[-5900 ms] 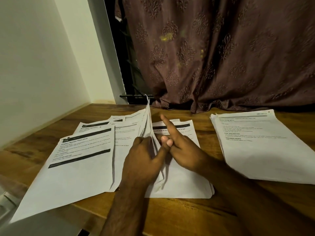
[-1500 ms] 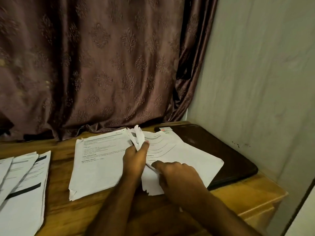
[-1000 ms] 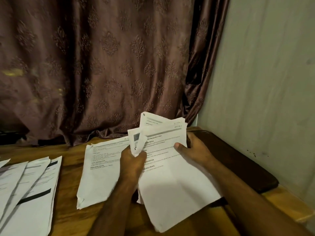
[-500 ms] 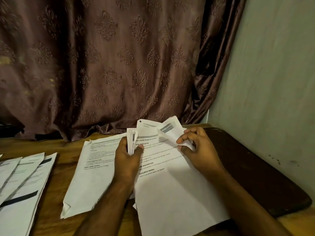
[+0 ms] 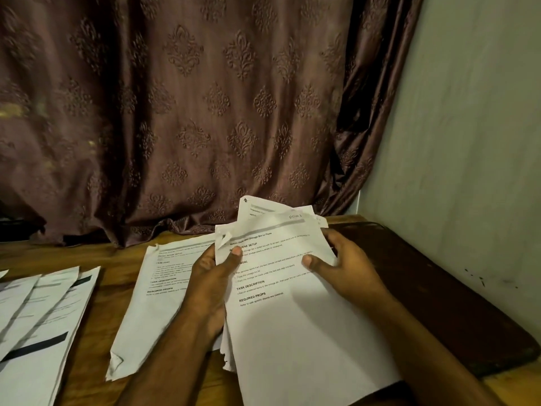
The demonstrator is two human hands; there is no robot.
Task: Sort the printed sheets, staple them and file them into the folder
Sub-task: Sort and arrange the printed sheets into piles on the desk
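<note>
Both hands hold a loose bundle of printed sheets [image 5: 292, 326] above the wooden table [image 5: 87, 250]. My left hand [image 5: 212, 285] grips the bundle's left edge, thumb on the top page. My right hand [image 5: 342, 265] grips its right edge, thumb on the page, fingers behind. The upper corners of the sheets fan apart. A second pile of printed sheets [image 5: 155, 300] lies flat just to the left. A dark brown folder [image 5: 433, 297] lies shut on the table at the right, partly under the bundle.
Several overlapping sheets with black bars [image 5: 38, 317] lie fanned at the far left. A brown patterned curtain [image 5: 187, 112] hangs behind the table. A plain wall [image 5: 468, 142] closes the right side, close to the folder.
My view turned from the left piles to the right side. Both hands picked the bundle up off the folder. My right hand stopped leafing the top corner and took the right edge.
</note>
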